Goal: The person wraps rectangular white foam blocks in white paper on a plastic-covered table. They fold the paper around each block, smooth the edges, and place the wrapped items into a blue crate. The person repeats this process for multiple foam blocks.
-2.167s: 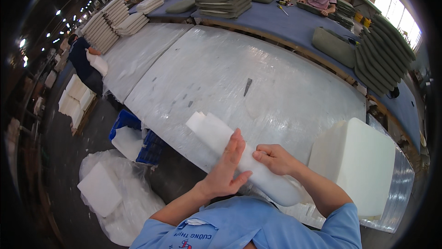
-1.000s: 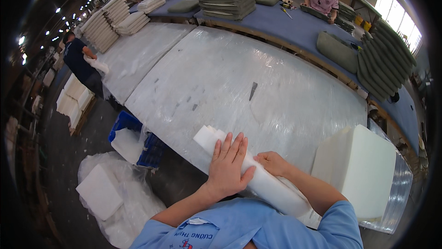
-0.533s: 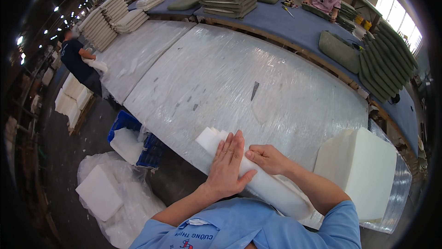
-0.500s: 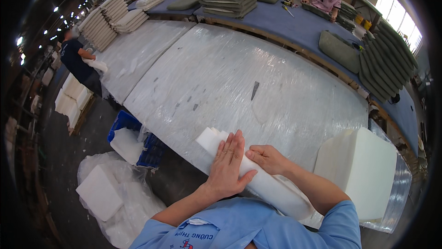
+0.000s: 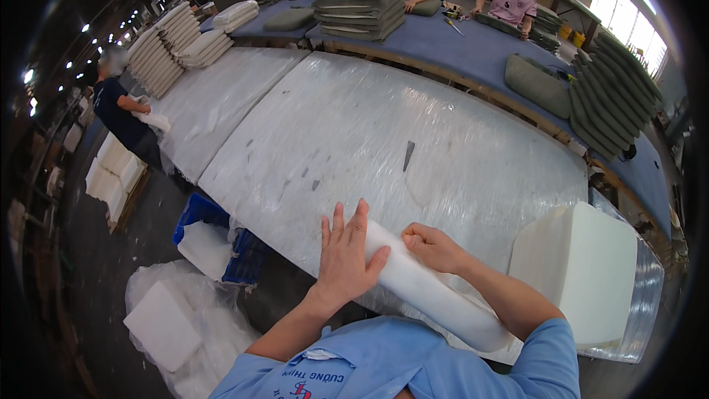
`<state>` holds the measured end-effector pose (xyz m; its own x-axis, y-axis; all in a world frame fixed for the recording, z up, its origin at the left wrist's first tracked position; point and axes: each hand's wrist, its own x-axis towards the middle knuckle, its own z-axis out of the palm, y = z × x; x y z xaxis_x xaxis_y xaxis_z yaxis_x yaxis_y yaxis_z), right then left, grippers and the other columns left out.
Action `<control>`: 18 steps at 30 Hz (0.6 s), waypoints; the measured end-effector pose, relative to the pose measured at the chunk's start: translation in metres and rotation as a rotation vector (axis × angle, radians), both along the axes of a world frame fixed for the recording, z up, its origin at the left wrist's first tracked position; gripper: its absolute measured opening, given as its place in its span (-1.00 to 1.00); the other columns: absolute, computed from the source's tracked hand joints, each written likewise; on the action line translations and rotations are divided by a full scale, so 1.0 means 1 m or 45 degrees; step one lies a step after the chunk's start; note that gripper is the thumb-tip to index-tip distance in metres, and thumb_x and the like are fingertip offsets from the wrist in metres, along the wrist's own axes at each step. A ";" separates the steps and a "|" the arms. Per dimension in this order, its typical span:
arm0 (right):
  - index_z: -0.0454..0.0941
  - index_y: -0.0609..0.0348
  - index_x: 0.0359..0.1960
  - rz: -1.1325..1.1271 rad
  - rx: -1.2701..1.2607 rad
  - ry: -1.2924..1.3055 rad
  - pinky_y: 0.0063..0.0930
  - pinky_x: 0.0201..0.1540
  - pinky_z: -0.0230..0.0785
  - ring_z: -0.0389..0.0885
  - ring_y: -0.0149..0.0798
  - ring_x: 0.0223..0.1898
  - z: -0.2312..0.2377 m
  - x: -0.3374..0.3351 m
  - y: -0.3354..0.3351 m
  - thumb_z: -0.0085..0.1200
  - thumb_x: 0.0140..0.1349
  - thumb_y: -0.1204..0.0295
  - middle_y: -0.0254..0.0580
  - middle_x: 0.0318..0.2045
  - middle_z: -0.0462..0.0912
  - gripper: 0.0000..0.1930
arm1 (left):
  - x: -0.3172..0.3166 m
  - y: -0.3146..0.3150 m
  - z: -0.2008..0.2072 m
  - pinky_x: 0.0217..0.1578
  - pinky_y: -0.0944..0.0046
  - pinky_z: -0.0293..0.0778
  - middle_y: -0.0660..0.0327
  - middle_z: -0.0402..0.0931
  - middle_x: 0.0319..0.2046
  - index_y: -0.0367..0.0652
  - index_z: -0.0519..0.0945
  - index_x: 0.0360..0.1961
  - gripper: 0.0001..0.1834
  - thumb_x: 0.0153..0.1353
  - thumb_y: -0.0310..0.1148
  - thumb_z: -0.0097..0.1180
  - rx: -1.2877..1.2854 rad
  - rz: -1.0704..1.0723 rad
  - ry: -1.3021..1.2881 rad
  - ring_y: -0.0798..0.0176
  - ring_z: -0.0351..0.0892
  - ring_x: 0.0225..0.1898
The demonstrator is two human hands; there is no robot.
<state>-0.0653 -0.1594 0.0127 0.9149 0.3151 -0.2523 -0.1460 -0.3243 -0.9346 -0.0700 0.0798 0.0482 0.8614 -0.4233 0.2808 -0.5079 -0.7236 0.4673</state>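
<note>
In front of me at the table's near edge lies a white foam or wadding cushion [image 5: 432, 301], thick, with a rounded long side. My left hand [image 5: 345, 255] rests against its far left end, palm down, fingers stretched and spread. My right hand [image 5: 437, 250] is closed on the cushion's far edge, fingers curled and thumb pressed to them. The underside of the cushion and what lies beneath my left palm are hidden.
Plastic film covers the table [image 5: 325, 133], which bears dark marks. White pads [image 5: 591, 273] stand stacked at right. At left are a blue crate [image 5: 245, 255] and bagged white pads [image 5: 166, 325]. Green cushions [image 5: 358, 0] pile on a blue table beyond; other people work around.
My left hand has shifted slightly left and its fingers have spread. The layered white end that stuck out past it no longer shows. My right hand keeps its hold.
</note>
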 end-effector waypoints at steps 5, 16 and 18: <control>0.62 0.20 -0.13 0.193 -0.073 0.016 -0.32 -0.15 0.43 0.53 -0.31 -0.25 0.024 0.007 0.014 0.00 0.60 0.06 -0.21 -0.32 0.63 -0.59 | 0.005 0.007 -0.005 0.51 -0.40 -0.06 -0.33 0.36 0.37 -0.42 -0.03 0.61 -0.03 0.42 -0.08 0.14 -0.087 -0.094 0.015 -0.57 0.12 0.50; 0.66 0.25 -0.19 0.111 -0.287 0.039 -0.29 -0.14 0.46 0.56 -0.29 -0.30 -0.043 0.004 0.011 0.01 0.58 0.12 -0.15 -0.38 0.67 -0.60 | 0.007 0.020 -0.014 0.37 -0.15 0.30 -0.31 0.39 0.32 -0.43 -0.19 0.62 0.10 0.35 -0.23 0.28 -0.345 -0.234 0.080 -0.32 0.39 0.35; 0.66 0.25 -0.18 0.053 -0.174 0.039 -0.30 -0.12 0.46 0.56 -0.30 -0.29 -0.030 0.012 0.016 0.01 0.59 0.11 -0.17 -0.37 0.67 -0.59 | 0.007 0.023 -0.016 0.37 -0.15 0.30 -0.31 0.39 0.32 -0.43 -0.21 0.62 0.13 0.33 -0.22 0.31 -0.426 -0.204 0.135 -0.32 0.39 0.34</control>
